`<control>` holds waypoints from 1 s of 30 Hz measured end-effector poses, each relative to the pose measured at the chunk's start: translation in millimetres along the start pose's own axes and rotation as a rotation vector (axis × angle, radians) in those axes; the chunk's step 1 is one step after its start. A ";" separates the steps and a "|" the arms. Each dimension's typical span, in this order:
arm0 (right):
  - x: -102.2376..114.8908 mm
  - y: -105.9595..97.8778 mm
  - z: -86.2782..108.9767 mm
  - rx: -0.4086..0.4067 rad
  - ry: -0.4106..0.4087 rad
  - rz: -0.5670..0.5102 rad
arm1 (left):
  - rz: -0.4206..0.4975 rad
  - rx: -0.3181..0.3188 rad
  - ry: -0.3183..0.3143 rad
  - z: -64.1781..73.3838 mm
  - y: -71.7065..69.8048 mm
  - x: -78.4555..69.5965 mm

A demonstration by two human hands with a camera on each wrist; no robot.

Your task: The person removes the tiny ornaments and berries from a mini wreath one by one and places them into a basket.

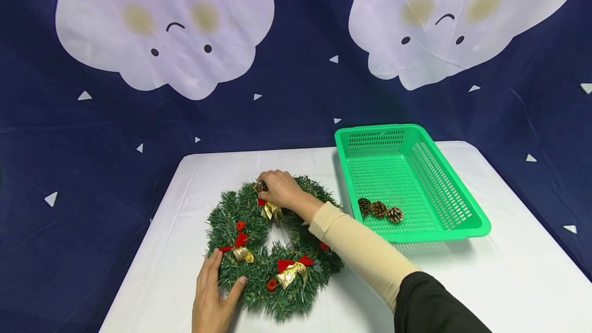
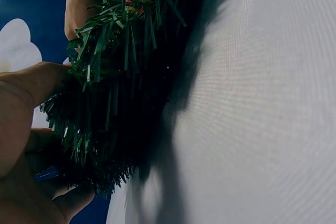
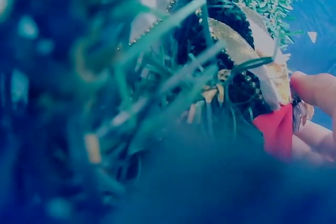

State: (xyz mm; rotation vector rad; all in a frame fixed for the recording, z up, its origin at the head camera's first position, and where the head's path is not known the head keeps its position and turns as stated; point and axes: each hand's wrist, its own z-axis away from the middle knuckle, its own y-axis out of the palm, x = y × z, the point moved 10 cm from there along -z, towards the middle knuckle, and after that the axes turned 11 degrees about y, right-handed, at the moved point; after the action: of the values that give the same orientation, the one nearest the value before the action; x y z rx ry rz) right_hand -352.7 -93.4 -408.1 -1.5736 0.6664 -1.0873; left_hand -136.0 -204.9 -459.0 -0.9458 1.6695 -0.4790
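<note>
A green tinsel wreath (image 1: 296,299) with red-and-gold bows and small red ornaments lies on the white table. At its top edge my right hand (image 1: 284,189) pinches a brown pine cone (image 1: 262,186) beside a bow (image 1: 272,210). In the right wrist view, fingertips (image 3: 310,85) show behind the bow's red ribbon (image 3: 278,132), with only a sliver of the pine cone (image 3: 302,115) visible. My left hand (image 1: 214,292) rests against the wreath's lower left side, thumb and fingers spread, not curled round it. Up close, the left wrist view shows its thumb (image 2: 44,80) touching the greenery (image 2: 105,87).
A green plastic basket (image 1: 444,168) stands at the table's right, with three pine cones (image 1: 378,209) in its near left corner. The white tablecloth (image 1: 152,276) extends around the wreath. A dark blue cloth (image 1: 296,96) with white clouds hangs behind the table.
</note>
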 end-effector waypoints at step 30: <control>-27.8 -35.6 25.7 -0.050 0.094 -0.382 | 0.007 0.008 -0.017 0.7 -0.1 -0.2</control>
State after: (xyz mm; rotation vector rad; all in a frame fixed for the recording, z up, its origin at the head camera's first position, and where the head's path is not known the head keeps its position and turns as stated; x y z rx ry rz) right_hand -345.6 -48.3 -383.2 -1.7457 0.4665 -1.4415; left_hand -135.3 -204.7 -459.0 -0.9357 1.6538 -0.4715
